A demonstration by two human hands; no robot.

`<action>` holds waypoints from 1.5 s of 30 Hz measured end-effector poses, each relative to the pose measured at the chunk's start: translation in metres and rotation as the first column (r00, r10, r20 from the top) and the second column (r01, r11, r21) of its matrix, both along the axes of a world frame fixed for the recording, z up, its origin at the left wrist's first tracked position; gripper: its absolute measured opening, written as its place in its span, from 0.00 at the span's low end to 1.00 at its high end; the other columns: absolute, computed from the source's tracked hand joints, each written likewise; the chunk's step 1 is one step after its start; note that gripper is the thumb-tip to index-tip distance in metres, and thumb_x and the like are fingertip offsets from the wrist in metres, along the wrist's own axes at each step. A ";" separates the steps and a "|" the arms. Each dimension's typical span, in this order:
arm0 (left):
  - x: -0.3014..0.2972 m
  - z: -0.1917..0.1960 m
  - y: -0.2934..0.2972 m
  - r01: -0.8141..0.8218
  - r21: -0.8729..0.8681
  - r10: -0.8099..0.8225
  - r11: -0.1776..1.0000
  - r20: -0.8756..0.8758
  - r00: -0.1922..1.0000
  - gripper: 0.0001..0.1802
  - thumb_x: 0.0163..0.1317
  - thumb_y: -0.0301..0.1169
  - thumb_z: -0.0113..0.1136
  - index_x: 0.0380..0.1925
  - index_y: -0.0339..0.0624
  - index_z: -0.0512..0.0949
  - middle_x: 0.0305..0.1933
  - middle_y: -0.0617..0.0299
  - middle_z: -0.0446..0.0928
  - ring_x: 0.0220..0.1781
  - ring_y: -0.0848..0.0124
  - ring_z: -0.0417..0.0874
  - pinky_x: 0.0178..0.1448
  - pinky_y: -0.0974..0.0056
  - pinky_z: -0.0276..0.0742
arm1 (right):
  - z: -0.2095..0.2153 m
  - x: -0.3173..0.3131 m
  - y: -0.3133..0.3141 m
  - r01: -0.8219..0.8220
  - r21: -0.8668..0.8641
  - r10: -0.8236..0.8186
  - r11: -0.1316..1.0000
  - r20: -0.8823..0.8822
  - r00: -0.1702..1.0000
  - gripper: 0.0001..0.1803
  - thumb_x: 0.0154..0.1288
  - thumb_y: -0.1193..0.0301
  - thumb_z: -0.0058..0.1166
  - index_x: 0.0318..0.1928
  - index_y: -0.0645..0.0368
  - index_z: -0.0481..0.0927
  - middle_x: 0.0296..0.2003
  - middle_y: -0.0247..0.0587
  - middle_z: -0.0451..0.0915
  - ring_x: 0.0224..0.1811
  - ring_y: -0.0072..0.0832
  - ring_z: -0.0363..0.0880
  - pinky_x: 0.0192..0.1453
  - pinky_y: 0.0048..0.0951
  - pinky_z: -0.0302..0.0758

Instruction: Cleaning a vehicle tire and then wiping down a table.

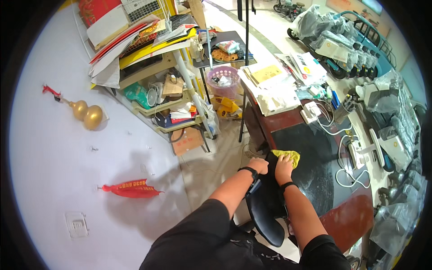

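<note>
My right hand [284, 168] presses on a crumpled yellow cloth [292, 157], its fingers bent over it, at the near left edge of a desk [310, 171] with a dark top and reddish-brown borders. Pale smears streak the dark surface. Just left of it, my left hand [259, 165] is closed at the edge of a black chair [265, 211], which stands between my arms against the desk. What lies inside its fingers is mostly hidden. Both wrists wear black bands.
Papers [270, 85], a white power strip [310, 112], cables and a pen holder [344, 108] crowd the desk's far part. Wrapped scooters [346, 49] stand right. A cluttered shelf [157, 99] and purple basket [222, 81] are far left. A gold gourd ornament [87, 114] hangs on the wall.
</note>
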State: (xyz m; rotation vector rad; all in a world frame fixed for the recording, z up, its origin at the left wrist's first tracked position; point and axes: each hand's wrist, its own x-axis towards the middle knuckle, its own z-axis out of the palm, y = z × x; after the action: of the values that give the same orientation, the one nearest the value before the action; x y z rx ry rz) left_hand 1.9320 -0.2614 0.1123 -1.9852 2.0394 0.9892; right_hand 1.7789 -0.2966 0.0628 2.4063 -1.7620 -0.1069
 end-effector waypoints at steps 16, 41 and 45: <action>0.124 -0.094 0.327 -0.254 0.589 0.477 0.768 -0.261 0.839 0.29 0.69 0.47 0.53 0.62 0.37 0.69 0.59 0.52 0.76 0.58 0.64 0.76 0.61 0.60 0.71 | 0.016 -0.134 0.134 0.009 -0.017 -0.010 1.000 -0.118 0.993 0.32 0.63 0.71 0.49 0.67 0.66 0.64 0.66 0.62 0.63 0.64 0.64 0.68 0.51 0.39 0.81; 0.220 -0.155 0.266 -0.638 0.006 0.442 0.770 -0.726 0.527 0.27 0.65 0.31 0.57 0.64 0.39 0.66 0.43 0.56 0.81 0.43 0.68 0.81 0.49 0.63 0.77 | 0.066 -0.176 0.235 0.048 0.404 -0.190 0.913 0.321 0.928 0.21 0.55 0.75 0.46 0.48 0.52 0.85 0.47 0.49 0.83 0.50 0.48 0.81 0.56 0.40 0.77; 0.119 -0.025 0.188 -0.440 0.062 0.298 0.896 -0.818 0.492 0.38 0.68 0.39 0.59 0.71 0.36 0.53 0.47 0.57 0.80 0.45 0.69 0.79 0.46 0.65 0.77 | 0.092 -0.176 0.301 0.405 0.411 -0.569 0.817 0.459 0.682 0.21 0.56 0.74 0.48 0.50 0.55 0.84 0.47 0.51 0.83 0.52 0.42 0.82 0.58 0.34 0.75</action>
State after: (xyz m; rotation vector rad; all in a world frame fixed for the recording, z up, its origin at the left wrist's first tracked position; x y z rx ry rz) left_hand 2.0506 -0.0731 0.0870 -2.3857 2.0849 2.2892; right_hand 1.6024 0.0042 0.1552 2.1825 -2.8297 0.3731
